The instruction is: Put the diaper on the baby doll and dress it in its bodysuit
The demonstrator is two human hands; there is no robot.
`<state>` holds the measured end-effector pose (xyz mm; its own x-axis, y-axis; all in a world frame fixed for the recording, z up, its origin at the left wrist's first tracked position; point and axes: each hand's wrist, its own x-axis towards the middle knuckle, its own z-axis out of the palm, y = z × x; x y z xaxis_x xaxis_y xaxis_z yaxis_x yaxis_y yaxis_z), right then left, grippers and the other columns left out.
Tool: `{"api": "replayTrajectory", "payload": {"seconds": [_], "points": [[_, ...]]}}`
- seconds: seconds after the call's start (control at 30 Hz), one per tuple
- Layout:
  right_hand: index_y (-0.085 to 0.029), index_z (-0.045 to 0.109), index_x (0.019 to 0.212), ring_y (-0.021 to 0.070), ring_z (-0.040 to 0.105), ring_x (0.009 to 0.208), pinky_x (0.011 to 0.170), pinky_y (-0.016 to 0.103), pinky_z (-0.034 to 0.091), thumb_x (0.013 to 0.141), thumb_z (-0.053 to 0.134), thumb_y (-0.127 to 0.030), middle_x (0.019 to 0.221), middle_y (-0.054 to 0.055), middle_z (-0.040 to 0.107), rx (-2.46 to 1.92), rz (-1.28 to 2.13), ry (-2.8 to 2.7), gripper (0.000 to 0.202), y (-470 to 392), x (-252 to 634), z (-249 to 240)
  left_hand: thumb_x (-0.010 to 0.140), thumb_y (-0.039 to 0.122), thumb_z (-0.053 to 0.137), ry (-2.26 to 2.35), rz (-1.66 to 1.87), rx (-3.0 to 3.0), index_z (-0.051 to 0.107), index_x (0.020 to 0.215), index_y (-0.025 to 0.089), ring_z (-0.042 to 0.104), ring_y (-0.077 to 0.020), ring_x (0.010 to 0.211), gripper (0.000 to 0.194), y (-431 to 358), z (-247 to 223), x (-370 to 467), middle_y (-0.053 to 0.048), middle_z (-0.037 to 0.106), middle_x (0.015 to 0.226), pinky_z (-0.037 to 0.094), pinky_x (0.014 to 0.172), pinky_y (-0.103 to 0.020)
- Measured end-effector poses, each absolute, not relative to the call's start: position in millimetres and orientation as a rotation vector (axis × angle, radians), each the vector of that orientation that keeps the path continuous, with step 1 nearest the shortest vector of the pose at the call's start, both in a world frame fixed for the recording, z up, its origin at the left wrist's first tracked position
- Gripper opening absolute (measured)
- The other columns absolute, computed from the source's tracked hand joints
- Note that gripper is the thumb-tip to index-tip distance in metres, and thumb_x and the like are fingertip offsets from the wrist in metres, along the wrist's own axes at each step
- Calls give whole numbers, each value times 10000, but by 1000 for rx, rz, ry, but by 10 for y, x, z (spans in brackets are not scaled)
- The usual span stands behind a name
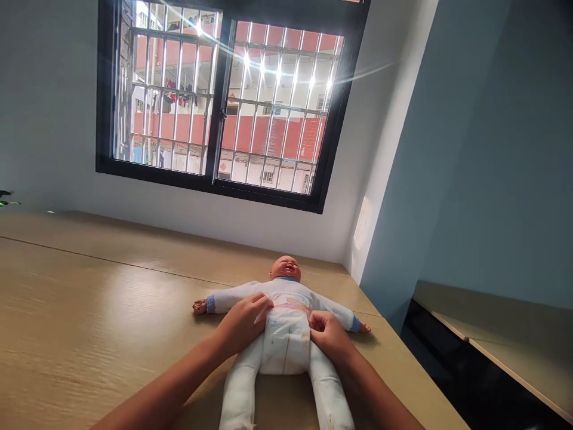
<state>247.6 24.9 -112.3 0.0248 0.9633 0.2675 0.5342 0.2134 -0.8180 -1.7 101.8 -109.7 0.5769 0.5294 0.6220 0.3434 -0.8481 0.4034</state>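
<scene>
surface: wooden table (89,310) | on it: baby doll (286,334), lying face up

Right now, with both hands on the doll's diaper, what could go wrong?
1. The doll lies near the right edge of the table, so a hard tug might slide it toward the drop.
2. The left hand and right hand pinch the diaper at its two sides; uneven pulling could leave it crooked or tear a tab.
3. Glare from the window may make small fastenings harder to see.
</scene>
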Motion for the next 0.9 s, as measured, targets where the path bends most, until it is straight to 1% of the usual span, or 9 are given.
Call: {"api": "replayTrajectory", "payload": {"seconds": [0.07,0.13,0.23,0.33,0.43,0.53,0.67,0.77,0.9], "points": [[-199,404,568,89,283,567,527,250,206,672,638,-307,549,-53,364,-1429,650,-1623,278,229,2470,-1097,919,148,436,690,1092,2635,668,1053,185,629,-208,940,270,1020,-1077,-40,-70,685,1028,483,843,-302],[-194,451,596,87,315,542,512,241,233,661,648,-318,545,-54,389,-1424,723,-1633,241,171,2522,-1029,928,167,454,658,1046,2616,669,1100,206,631,-193,937,277,1048,-1081,-87,-52,687,1074,489,821,-290],[-194,513,695,98,426,517,495,230,323,662,681,-348,580,-46,491,-1399,945,-1620,230,60,2647,-912,912,183,507,629,991,2547,673,1164,237,632,-181,962,307,1100,-1121,-148,-31,678,1185,494,792,-267],[-196,524,735,117,498,512,501,238,388,674,701,-361,585,-31,554,-1405,1054,-1608,250,33,2699,-906,910,169,499,649,981,2536,676,1166,214,633,-181,955,315,1098,-1128,-146,-42,675,1201,480,796,-268],[-201,485,661,103,420,461,462,228,302,664,666,-325,499,-52,480,-1471,897,-1607,220,131,2633,-1033,899,136,465,712,1000,2574,684,1050,172,627,-183,904,268,1043,-1072,-92,-54,696,1067,456,808,-281],[-198,428,574,87,332,524,501,235,208,642,648,-232,507,-58,410,-1505,682,-1597,233,248,2526,-1164,851,80,439,781,980,2636,661,929,159,610,-183,858,249,1009,-1020,-35,-54,684,953,434,784,-285],[-206,346,517,109,299,584,554,280,191,652,625,-156,515,-39,367,-1546,473,-1566,314,293,2433,-1223,846,47,395,825,925,2793,613,893,147,594,-191,851,245,1076,-1059,15,-76,653,942,419,757,-288],[-218,323,516,121,281,585,567,299,185,655,600,-180,515,-35,333,-1543,412,-1538,312,281,2406,-1235,886,47,357,836,877,2954,576,884,155,574,-204,857,244,1163,-1124,51,-90,628,960,414,741,-306],[-230,324,539,119,255,588,560,292,168,630,580,-271,534,-45,305,-1435,548,-1494,275,258,2418,-1268,860,44,368,781,921,2962,529,841,174,535,-208,833,207,1218,-1169,63,-77,598,937,410,725,-320]]}}
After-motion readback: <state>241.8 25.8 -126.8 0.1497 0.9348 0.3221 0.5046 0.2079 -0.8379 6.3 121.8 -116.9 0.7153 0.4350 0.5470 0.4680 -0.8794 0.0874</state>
